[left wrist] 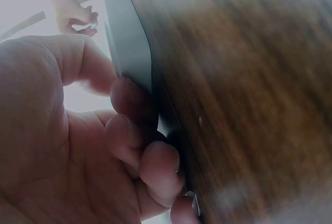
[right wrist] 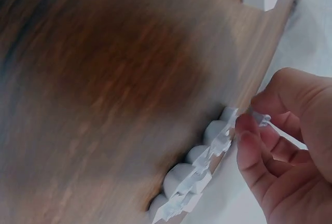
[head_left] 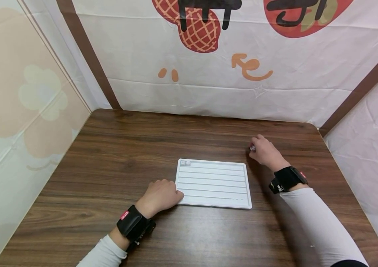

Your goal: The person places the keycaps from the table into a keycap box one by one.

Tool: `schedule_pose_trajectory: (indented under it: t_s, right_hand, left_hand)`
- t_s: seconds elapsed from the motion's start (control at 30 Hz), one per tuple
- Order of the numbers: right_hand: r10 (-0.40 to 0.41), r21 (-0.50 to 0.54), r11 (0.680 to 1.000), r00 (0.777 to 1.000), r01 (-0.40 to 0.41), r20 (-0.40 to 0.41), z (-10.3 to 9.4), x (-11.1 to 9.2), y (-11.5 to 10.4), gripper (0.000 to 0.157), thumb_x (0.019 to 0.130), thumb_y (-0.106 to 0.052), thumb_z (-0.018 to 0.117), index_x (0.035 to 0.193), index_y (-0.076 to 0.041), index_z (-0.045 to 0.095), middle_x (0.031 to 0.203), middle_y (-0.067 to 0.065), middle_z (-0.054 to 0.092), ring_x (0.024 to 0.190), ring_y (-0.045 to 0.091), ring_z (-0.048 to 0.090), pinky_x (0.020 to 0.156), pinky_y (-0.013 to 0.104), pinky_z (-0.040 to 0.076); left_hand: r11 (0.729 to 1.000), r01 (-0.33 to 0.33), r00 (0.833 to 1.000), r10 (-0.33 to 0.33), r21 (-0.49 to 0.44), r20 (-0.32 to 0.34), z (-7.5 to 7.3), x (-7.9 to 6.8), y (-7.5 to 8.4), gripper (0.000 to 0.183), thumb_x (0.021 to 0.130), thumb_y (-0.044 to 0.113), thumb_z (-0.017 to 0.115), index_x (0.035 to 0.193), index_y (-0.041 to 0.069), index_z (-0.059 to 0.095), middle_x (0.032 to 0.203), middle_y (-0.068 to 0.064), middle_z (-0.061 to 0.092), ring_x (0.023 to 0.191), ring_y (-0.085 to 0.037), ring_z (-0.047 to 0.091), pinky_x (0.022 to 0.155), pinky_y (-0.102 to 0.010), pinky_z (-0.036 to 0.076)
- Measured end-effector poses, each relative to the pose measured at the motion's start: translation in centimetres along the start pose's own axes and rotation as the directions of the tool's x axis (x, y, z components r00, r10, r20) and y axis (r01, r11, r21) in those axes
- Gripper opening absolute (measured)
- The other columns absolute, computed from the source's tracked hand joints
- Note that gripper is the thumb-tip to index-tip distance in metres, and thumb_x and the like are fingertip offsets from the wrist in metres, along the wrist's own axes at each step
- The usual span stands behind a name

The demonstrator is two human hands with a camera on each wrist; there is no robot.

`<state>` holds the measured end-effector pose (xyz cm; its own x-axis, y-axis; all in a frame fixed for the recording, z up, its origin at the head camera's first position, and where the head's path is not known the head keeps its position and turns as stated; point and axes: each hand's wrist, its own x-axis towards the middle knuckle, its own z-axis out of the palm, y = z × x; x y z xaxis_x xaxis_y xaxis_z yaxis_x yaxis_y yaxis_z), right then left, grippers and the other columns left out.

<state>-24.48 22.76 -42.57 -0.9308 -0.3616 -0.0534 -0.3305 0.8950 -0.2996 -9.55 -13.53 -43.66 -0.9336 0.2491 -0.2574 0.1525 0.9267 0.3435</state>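
A white board with ruled lines [head_left: 214,185] lies on the wooden table. Its upper left corner bears two small pale squares. My left hand [head_left: 160,194] grips the lower left edge, thumb on the face. In the left wrist view the fingertips [left wrist: 158,167] curl at the board's rim [left wrist: 129,37]. Beyond the board's upper right corner, my right hand [head_left: 266,152] pinches a small whitish piece [head_left: 252,148] between thumb and fingers, close over the table. The right wrist view shows this piece [right wrist: 260,119] as partly clear and mostly covered by the fingers.
The brown wood-grain table [head_left: 125,148] reaches to a white printed cloth wall [head_left: 209,96] at the back, with cloth walls at both sides. Several white rounded shapes [right wrist: 179,180] form a row on the table in the right wrist view.
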Motion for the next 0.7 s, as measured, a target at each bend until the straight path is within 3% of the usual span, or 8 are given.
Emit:
schedule_pose_trajectory:
  t_s: [0.3, 0.5, 0.7]
  right_hand:
    - [-0.073, 0.185, 0.979, 0.994, 0.086, -0.076, -0.5, 0.1, -1.7, 0.030, 0.088, -0.001, 0.059, 0.118, 0.002, 0.065, 0.108, 0.014, 0.053, 0.090, 0.026, 0.052, 0.077, 0.040, 0.043]
    - [-0.101, 0.256, 0.958, 0.987, 0.131, -0.126, -0.7, 0.2, -3.3, 0.021, 0.088, -0.001, 0.062, 0.108, 0.000, 0.069, 0.104, 0.012, 0.057, 0.090, 0.026, 0.056, 0.079, 0.039, 0.045]
    - [-0.133, 0.299, 0.940, 0.984, 0.163, -0.119, -0.8, 0.1, -4.5, 0.022, 0.093, -0.004, 0.066, 0.114, -0.003, 0.070, 0.105, 0.010, 0.060, 0.093, 0.025, 0.059, 0.083, 0.041, 0.048]
  left_hand:
    - [1.000, 0.013, 1.000, -0.013, 0.005, -0.015, 0.1, 0.0, 0.2, 0.035, 0.086, 0.029, 0.056, 0.055, 0.017, 0.046, 0.060, -0.001, 0.048, 0.061, -0.021, 0.047, 0.063, -0.044, 0.040]
    - [1.000, 0.013, 1.000, -0.013, 0.003, -0.007, 0.0, 0.0, 0.2, 0.036, 0.087, 0.029, 0.057, 0.055, 0.016, 0.046, 0.061, 0.000, 0.048, 0.061, -0.021, 0.047, 0.064, -0.044, 0.039]
    - [1.000, 0.015, 1.000, -0.015, 0.007, -0.002, 0.1, 0.1, 0.1, 0.036, 0.087, 0.029, 0.056, 0.055, 0.016, 0.047, 0.061, -0.001, 0.048, 0.061, -0.021, 0.047, 0.064, -0.044, 0.039]
